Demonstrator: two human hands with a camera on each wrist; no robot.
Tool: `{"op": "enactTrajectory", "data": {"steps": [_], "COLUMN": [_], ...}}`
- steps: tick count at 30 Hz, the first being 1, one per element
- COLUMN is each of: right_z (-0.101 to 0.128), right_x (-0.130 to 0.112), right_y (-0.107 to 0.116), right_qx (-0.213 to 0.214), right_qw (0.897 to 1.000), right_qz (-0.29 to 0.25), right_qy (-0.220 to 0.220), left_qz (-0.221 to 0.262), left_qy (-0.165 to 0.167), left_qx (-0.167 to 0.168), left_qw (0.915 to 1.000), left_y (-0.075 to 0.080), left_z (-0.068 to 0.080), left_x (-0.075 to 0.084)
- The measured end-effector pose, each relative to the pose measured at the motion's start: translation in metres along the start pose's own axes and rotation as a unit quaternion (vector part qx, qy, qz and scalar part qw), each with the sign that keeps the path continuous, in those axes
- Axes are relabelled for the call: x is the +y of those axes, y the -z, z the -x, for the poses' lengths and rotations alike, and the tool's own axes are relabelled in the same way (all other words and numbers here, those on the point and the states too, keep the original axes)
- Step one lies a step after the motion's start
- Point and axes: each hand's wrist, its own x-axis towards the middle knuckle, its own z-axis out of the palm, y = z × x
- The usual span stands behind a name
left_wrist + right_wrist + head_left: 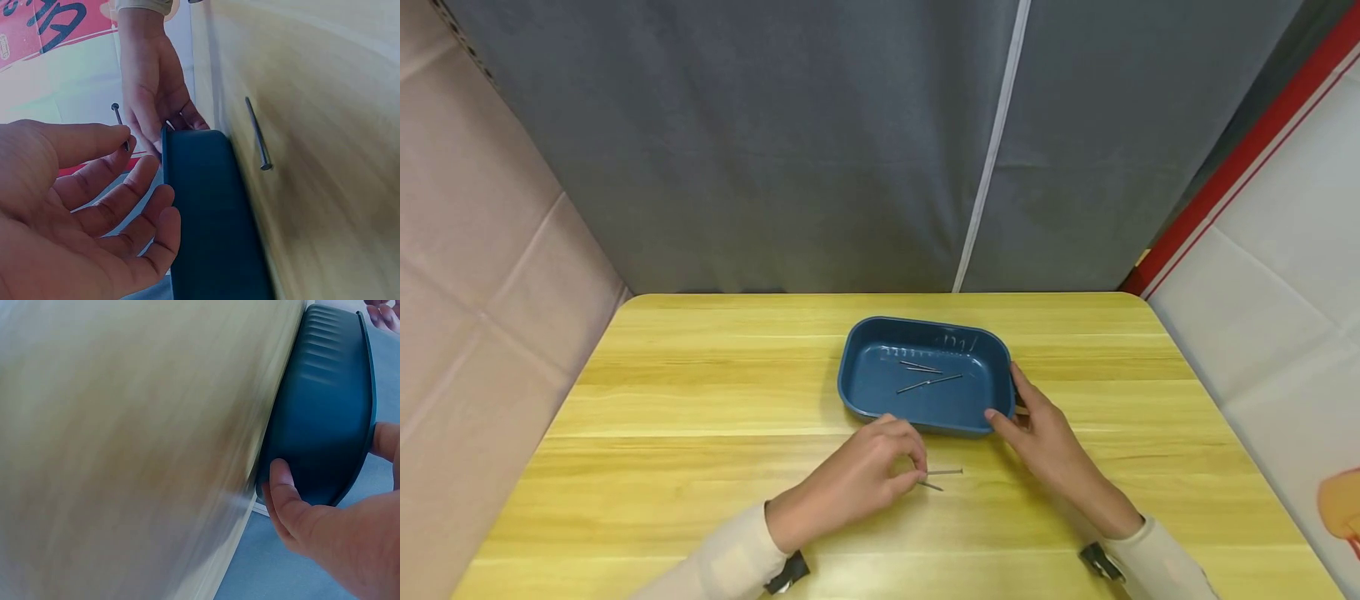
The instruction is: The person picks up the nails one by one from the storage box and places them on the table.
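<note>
On the yellow wooden table [700,400] sits a dark blue tray [880,392], a little beyond the table's middle. The right hand [1045,437] holds the tray at its near right corner, about the tray's four o'clock: the thumb lies along the right rim and the fingers curl against the outer wall. The right wrist view shows the same grip from the side, with the thumb [284,494] pressed on the tray's outer wall [325,412] (the rest of that view is blurred wood grain).

The left hand [857,479] hovers just in front of the tray, at its six o'clock, and pinches one nail [931,485] between thumb and forefinger. The nail's shaft sticks out from the fingertips toward three o'clock, low over the table. In the left wrist view the pinched nail [120,125] stands out beyond the forefinger, head outward, while the other fingers hang loosely curled.

A second nail [945,472] lies flat on the table just beyond the pinched one, between the hand and the tray's near wall, touching neither hand; the left wrist view shows it [257,134] lying alone on the wood.

Inside the tray lie more nails [928,382], a few long thin ones crossing each other near the middle of the floor.
</note>
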Motion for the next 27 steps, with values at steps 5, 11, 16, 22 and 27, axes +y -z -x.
{"op": "enactTrajectory", "data": {"steps": [5, 11, 16, 22, 27], "right_z": [0.000, 0.000, 0.000, -0.001, 0.000], "right_x": [0.000, 0.001, 0.001, 0.000, 0.001], "right_y": [0.000, 0.000, 0.000, 0.000, 0.000], "right_qx": [-0.001, -0.002, -0.002, 0.000, 0.000], "right_qw": [1.000, 1.000, 1.000, 1.000, 1.000], "right_qz": [0.002, 0.004, 0.004, 0.006, 0.007], "right_qy": [-0.001, 0.000, 0.000, 0.003, 0.005], "left_qz": [-0.010, -0.010, -0.019, -0.047, -0.083], "left_qy": [-0.003, 0.000, 0.001, -0.004, -0.008], "left_qx": [0.000, -0.012, -0.027, -0.034, -0.034], "left_qw": [0.9999, 0.9999, 0.9994, 0.9983, 0.9959], "left_y": [-0.005, -0.013, -0.019, -0.025, -0.029], "left_z": [0.002, 0.005, 0.006, 0.008, 0.008], "left_x": [-0.002, -0.005, -0.005, -0.010, -0.014]}}
